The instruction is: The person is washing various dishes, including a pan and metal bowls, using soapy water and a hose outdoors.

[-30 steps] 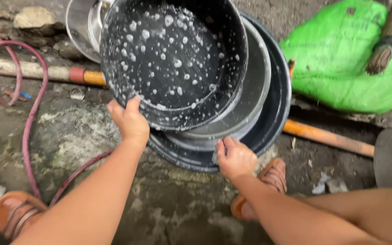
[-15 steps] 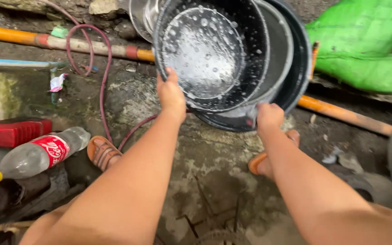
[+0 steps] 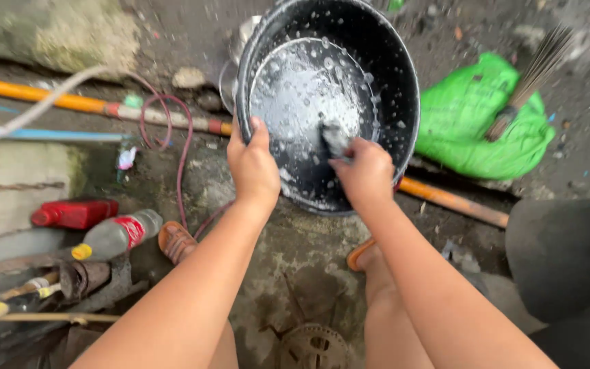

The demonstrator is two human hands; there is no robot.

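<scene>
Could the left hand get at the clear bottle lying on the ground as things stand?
Probably not yet: the left hand grips the rim of the black basin, tilting it up. Nothing blocks the way to the bottle, low to its left.

Bare arms, sandalled feet

Both forearms uncovered, no sleeves, watch or rings visible on left hand (image 3: 254, 167) or right hand (image 3: 363, 174). Feet in orange-brown sandals (image 3: 175, 240); knees bare at frame bottom.

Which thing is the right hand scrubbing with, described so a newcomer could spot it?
Find the big black basin, tilted up and flecked with suds. Inside it, the right hand presses a small grey scrubber to the wet bottom. It is the only loose thing inside the basin.
</scene>
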